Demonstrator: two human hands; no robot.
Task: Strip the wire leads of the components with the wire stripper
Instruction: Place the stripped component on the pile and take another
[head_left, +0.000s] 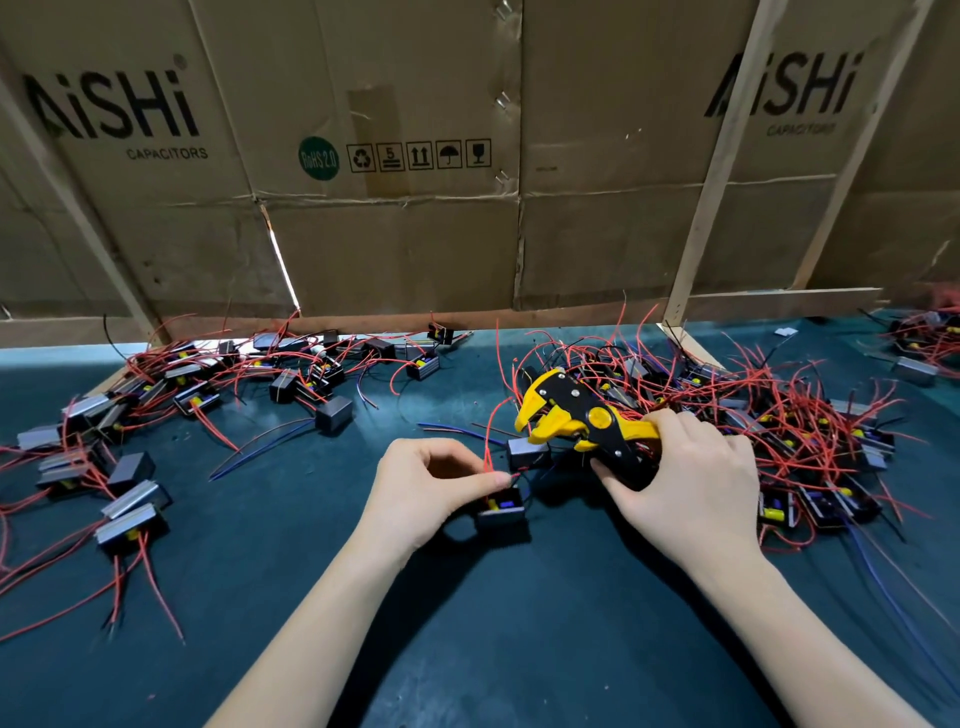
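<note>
**Stripper in right hand, red lead pinched in left**

Dark teal bench mat (291, 582), flattened AiSHi capacitor cartons (363, 156) standing as a back wall across the top of the frame, pale wooden battens (722, 171) propping them.

Left hand (431, 493), centre frame: thumb and forefinger pinch a red wire lead (487, 457) that runs up from a small black box component (501, 512). The component sits on the mat just below the fingertips, with a yellow part visible inside its open top.

Right hand (685, 488), right of centre: fingers curled round the handles of the yellow-and-black wire stripper (576, 415). Its head points to upper left, jaws gaping, nothing visibly between them. A second black box component (527, 453) lies directly under the jaws; can't tell whether they touch.

Pile of components with tangled red leads (779, 415) behind and right of the right hand. Looser spread of the same components (171, 384) across the left side. Loose blue wire (244, 460) on the mat between that spread and the left hand.
</note>
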